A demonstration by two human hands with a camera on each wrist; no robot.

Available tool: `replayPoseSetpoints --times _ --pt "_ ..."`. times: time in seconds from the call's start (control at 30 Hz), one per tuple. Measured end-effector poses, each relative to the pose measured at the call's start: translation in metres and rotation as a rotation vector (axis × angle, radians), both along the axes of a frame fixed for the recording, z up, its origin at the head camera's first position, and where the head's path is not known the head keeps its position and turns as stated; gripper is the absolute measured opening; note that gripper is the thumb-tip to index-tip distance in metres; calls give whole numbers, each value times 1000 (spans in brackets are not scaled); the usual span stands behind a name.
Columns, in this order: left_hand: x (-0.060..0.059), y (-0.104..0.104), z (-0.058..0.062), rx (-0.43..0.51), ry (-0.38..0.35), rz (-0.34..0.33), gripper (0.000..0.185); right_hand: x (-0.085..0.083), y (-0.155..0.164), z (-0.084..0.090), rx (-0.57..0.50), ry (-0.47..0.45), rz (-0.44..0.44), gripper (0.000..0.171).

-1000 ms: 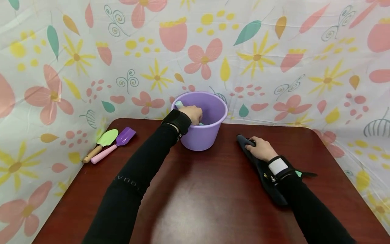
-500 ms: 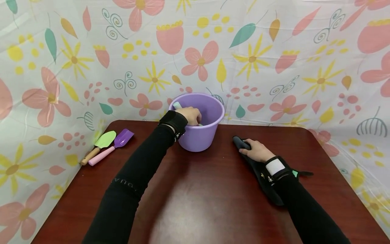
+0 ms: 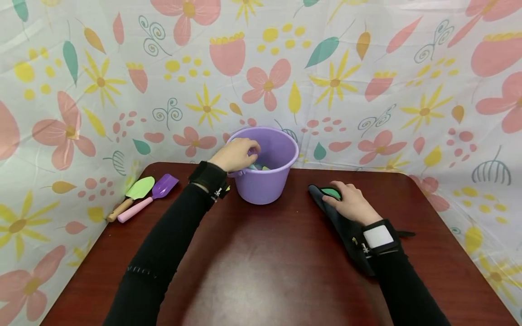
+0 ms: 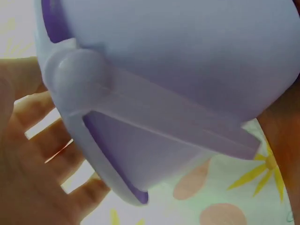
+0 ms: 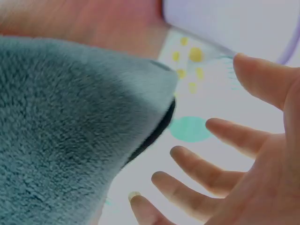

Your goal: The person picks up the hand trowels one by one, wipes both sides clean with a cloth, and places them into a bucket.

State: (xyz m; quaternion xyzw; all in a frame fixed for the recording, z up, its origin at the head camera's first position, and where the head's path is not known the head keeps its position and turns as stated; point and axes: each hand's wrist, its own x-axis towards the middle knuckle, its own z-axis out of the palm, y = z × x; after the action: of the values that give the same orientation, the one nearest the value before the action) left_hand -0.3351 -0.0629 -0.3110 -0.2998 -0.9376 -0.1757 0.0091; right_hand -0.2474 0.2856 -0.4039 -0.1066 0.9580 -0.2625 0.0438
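Observation:
A purple bucket (image 3: 263, 188) stands at the back middle of the table. My left hand (image 3: 234, 155) is at its left rim with loosely bent fingers. The left wrist view has those fingers (image 4: 58, 145) beside the rim, holding nothing, with the bucket's handle (image 4: 178, 119) hanging down outside. Pale blue and green items (image 3: 258, 166) show inside the bucket. My right hand (image 3: 352, 206) is over the far end of a long dark grey fabric piece (image 3: 340, 233), where a green patch (image 3: 331, 193) shows. Seen from the right wrist, that fuzzy fabric (image 5: 70, 122) lies apart from my spread fingers (image 5: 206, 176).
At the table's left edge lie a green trowel (image 3: 140, 188) with a wooden handle and a purple scoop (image 3: 164, 186) with a pink handle. A flower-printed curtain (image 3: 346, 104) hangs behind the brown table (image 3: 261, 267) and down both sides.
My left hand has come up out of the bucket to its left rim, and the pale stick that stood above the rim is out of sight. Under my right hand the green patch has come into view.

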Motion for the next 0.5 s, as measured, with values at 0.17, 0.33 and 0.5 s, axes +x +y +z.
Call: replayPoseSetpoints --times 0.17,0.33,0.5 --pt "23 -13 -11 159 151 47 23 19 7 3 -37 35 -34 71" --pt "42 -25 -22 334 230 73 20 34 11 5 -62 40 -69 73" --pt "51 -36 -30 411 225 111 23 41 10 6 -77 67 -71 69"
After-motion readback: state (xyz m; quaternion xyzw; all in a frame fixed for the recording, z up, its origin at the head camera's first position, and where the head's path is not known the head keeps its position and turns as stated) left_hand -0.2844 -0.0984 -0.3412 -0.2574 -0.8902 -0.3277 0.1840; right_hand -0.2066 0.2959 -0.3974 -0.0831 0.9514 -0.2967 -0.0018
